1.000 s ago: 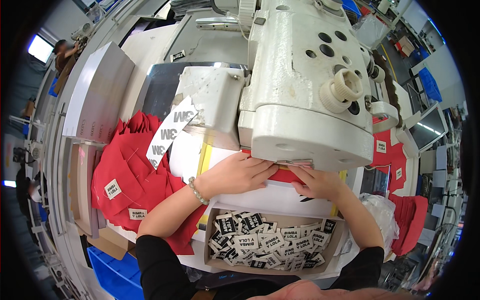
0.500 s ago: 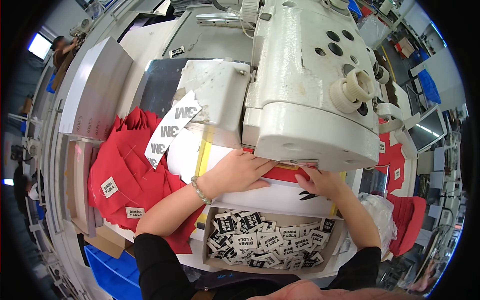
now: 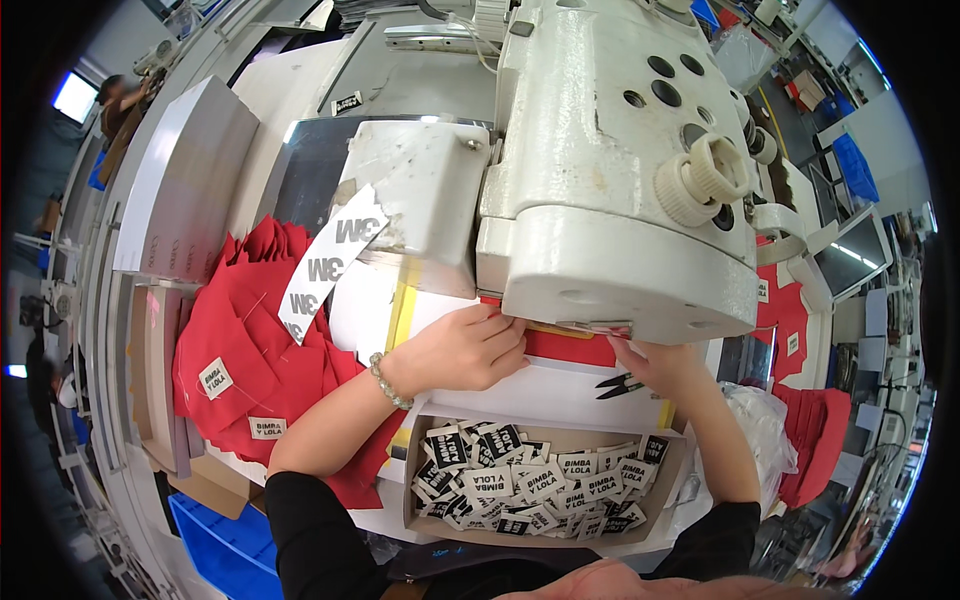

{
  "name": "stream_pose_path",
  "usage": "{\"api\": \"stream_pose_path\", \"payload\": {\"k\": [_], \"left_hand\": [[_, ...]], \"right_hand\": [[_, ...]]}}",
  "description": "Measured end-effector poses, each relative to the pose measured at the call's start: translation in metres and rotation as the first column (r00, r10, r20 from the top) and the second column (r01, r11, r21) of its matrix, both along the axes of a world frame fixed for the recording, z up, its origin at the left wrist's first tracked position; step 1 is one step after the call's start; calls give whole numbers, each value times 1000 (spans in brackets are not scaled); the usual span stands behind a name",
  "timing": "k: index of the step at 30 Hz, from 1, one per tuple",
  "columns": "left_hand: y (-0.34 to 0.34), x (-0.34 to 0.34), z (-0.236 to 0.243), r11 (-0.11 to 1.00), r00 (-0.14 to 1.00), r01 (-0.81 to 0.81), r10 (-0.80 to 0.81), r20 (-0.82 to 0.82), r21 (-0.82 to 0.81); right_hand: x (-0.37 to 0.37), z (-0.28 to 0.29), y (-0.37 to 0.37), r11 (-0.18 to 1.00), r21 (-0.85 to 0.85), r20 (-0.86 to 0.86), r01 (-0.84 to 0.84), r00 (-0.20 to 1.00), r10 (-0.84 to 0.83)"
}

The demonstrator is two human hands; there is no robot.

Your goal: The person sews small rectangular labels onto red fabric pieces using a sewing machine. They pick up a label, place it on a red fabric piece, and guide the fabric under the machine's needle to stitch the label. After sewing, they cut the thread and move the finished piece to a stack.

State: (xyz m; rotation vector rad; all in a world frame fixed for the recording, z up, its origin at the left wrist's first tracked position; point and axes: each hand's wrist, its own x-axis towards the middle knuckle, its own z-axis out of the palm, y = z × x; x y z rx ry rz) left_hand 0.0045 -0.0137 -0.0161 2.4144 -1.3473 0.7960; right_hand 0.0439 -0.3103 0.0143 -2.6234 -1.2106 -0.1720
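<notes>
- Both hands lie on a red fabric piece [image 3: 570, 347] under the head of a white sewing machine [image 3: 620, 190].
- Left hand [image 3: 462, 348] lies palm down with its fingers stretched flat and close together; the fingertips press on the near left part of the red fabric piece, gripping nothing.
- A bead bracelet [image 3: 388, 380] circles the left wrist, and a black sleeve covers the upper forearm.
- Right hand [image 3: 655, 362] rests on the right end of the same fabric, its fingertips tucked under the front of the machine head; whether they pinch the cloth I cannot tell.
- The red fabric piece lies flat on the white worktop [image 3: 560, 385], directly beneath the machine head, between the two hands.
- Small black thread snips [image 3: 618, 385] lie on the worktop just beside the right hand, on its near side.
- At the near edge of the worktop sits a shallow cardboard box [image 3: 672, 482] full of black and white woven labels [image 3: 530, 478].
- Toward the left edge lies a heap of red fabric pieces [image 3: 270, 330], some with white labels sewn on.
- More red cloth [image 3: 815, 455] lies at the far right.
- A blue bin [image 3: 215, 540] stands below the left corner.
</notes>
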Motion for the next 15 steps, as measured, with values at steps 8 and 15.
{"api": "stream_pose_path", "payload": {"k": [8,15], "left_hand": [[-12,-7,21,1000,985,4,-3,-174,9],[-30,2,23,995,903,36,5,-429,88]], "right_hand": [[-21,43,-28,973,-205,-241,-108,969,57],[-32,23,-24,958,-244,-206,-149,974,99]]}}
